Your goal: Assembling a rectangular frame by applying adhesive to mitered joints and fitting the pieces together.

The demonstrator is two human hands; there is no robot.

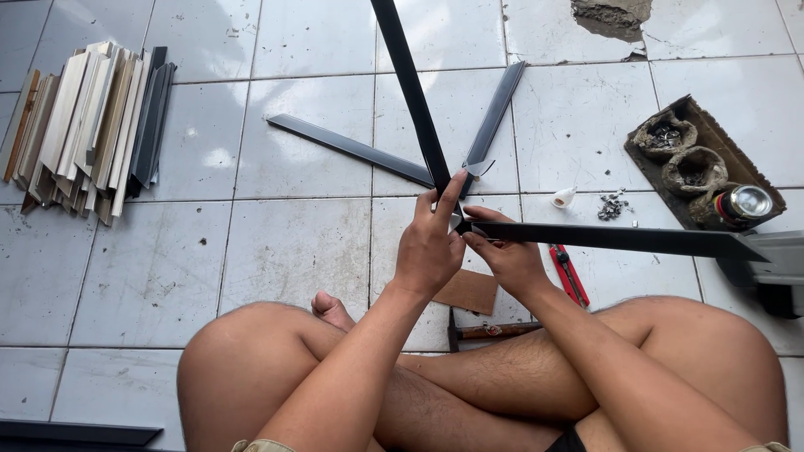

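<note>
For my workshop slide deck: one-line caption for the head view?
Seated cross-legged, left hand and right hand press two black frame strips together at a corner above the tiled floor.

Both hands (pixel 469 251) join two black strips (pixel 419 109) cornerwise.

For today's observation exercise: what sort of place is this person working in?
Probably an informal floor workshop for frame making: a tiled floor, a stack of moulding strips, and a cardboard tray of small hardware.

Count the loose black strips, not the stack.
4: one in the left hand rising up, one in the right hand running right, two flat on the tiles. More may be hidden.
</note>
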